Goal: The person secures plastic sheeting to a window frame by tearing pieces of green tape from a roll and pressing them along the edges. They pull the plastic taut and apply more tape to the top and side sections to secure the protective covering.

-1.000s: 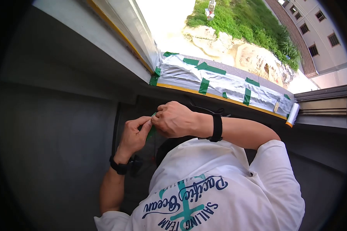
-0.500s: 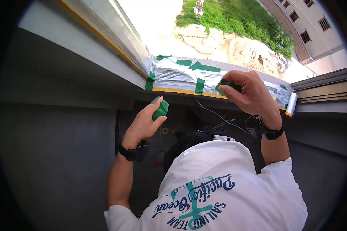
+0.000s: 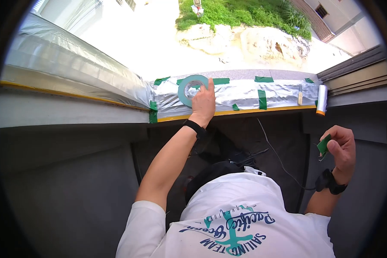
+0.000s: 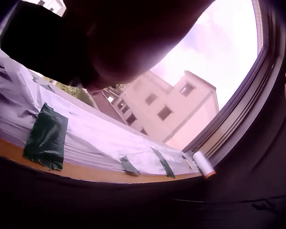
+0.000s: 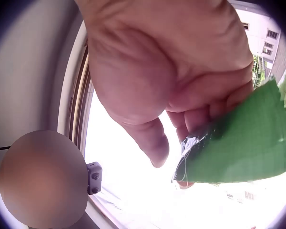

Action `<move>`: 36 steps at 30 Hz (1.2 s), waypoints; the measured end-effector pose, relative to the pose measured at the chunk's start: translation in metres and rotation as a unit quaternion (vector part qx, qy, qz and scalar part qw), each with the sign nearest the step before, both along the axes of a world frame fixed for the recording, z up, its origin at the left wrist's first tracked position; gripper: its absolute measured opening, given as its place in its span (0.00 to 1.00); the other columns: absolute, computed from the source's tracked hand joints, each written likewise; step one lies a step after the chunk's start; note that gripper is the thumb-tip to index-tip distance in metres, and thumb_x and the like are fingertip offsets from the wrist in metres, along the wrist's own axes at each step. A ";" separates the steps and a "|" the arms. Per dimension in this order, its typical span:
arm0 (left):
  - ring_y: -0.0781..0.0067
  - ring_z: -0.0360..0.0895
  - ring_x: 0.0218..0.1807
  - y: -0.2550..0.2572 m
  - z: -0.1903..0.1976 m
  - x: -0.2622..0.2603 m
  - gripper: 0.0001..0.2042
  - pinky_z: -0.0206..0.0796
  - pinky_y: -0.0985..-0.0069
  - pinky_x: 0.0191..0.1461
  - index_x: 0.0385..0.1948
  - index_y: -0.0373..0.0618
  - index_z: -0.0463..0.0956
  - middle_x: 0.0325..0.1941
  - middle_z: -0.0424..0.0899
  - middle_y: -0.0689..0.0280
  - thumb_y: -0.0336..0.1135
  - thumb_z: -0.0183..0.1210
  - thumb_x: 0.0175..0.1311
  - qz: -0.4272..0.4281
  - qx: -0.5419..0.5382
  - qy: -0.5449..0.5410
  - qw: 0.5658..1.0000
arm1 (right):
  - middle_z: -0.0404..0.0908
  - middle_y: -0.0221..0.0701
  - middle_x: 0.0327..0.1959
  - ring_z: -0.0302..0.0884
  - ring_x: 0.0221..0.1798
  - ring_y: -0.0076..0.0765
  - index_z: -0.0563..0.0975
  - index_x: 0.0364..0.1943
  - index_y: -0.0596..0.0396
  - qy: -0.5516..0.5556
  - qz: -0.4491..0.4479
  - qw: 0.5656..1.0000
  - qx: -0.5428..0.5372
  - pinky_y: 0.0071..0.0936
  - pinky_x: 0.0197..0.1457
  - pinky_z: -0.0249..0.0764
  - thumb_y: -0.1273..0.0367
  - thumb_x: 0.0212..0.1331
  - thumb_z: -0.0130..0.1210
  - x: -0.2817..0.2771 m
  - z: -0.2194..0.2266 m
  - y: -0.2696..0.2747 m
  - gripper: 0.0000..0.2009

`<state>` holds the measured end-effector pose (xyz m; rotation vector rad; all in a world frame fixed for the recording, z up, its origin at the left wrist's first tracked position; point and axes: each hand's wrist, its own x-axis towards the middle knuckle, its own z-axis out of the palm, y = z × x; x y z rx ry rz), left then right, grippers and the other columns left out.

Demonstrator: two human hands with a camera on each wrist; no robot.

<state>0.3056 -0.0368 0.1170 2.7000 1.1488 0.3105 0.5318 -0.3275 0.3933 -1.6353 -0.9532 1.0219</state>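
My left hand (image 3: 203,104) is over the film-covered sill, gripping a roll of green tape (image 3: 185,95) from its right side. One finger points straight up past the roll. In the left wrist view the roll (image 4: 40,45) appears as a dark shape by the shadowed hand. Off to the right, below the sill, my right hand (image 3: 343,144) holds a torn piece of green tape (image 3: 324,145). Seen from the right wrist, this piece (image 5: 243,138) lies against the curled fingers, its frayed end towards the thumb, which stands a little apart.
Silvery plastic film (image 3: 241,96) covers the sill, with several green tape strips (image 3: 262,99) and a yellow border (image 3: 228,112). A film roll (image 3: 322,99) stands at the right corner, near a small flat tool (image 3: 300,97). A thin cable (image 3: 276,152) hangs below. Film also covers the left window frame (image 3: 73,69).
At first the hands were together at the tape; then they parted, each with tape. The left hand has since moved up over the sill, the right hand out right and down. The view has shifted.
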 end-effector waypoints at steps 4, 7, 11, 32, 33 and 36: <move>0.58 0.84 0.31 -0.008 -0.031 0.017 0.31 0.77 0.68 0.31 0.67 0.41 0.64 0.37 0.78 0.55 0.26 0.60 0.58 -0.019 0.046 0.005 0.999 | 0.81 0.30 0.25 0.76 0.24 0.18 0.78 0.33 0.62 -0.009 -0.045 0.999 0.000 0.15 0.29 0.71 0.55 0.62 0.65 0.004 -0.004 -0.042 0.20; 0.58 0.84 0.32 -0.016 -0.040 0.030 0.29 0.78 0.68 0.32 0.66 0.41 0.65 0.38 0.77 0.54 0.25 0.59 0.58 -0.001 0.024 -0.003 1.000 | 0.80 0.31 0.23 0.76 0.23 0.19 0.76 0.31 0.62 -0.027 -0.110 0.993 0.014 0.16 0.28 0.72 0.55 0.63 0.64 0.009 0.003 -0.076 0.20; 0.49 0.84 0.37 -0.009 -0.045 0.041 0.36 0.78 0.60 0.37 0.69 0.43 0.59 0.43 0.77 0.50 0.36 0.67 0.58 0.061 -0.054 -0.014 0.997 | 0.77 0.31 0.24 0.73 0.21 0.20 0.73 0.34 0.60 -0.035 -0.127 0.991 0.030 0.18 0.25 0.72 0.55 0.65 0.61 0.020 -0.006 -0.104 0.20; 0.42 0.79 0.54 -0.011 -0.046 0.033 0.38 0.75 0.55 0.53 0.70 0.43 0.57 0.53 0.75 0.46 0.42 0.67 0.61 0.035 -0.140 -0.036 0.989 | 0.79 0.25 0.28 0.75 0.27 0.18 0.79 0.43 0.60 0.091 -0.020 0.993 0.067 0.16 0.32 0.72 0.67 0.71 0.54 -0.022 0.025 0.013 0.09; 0.42 0.78 0.56 -0.014 -0.030 0.025 0.37 0.74 0.56 0.55 0.69 0.41 0.58 0.54 0.76 0.45 0.43 0.66 0.62 0.014 -0.129 -0.045 0.991 | 0.80 0.26 0.29 0.75 0.28 0.19 0.79 0.44 0.60 0.105 -0.002 0.991 0.088 0.15 0.34 0.72 0.68 0.71 0.54 -0.028 0.030 0.022 0.09; 0.57 0.81 0.56 -0.036 0.071 -0.016 0.26 0.75 0.64 0.56 0.64 0.37 0.67 0.56 0.81 0.50 0.38 0.61 0.68 -0.083 -0.324 -0.252 0.908 | 0.81 0.36 0.33 0.80 0.33 0.35 0.76 0.48 0.62 -0.024 -0.002 0.987 0.161 0.29 0.41 0.80 0.66 0.65 0.57 -0.059 0.058 0.047 0.15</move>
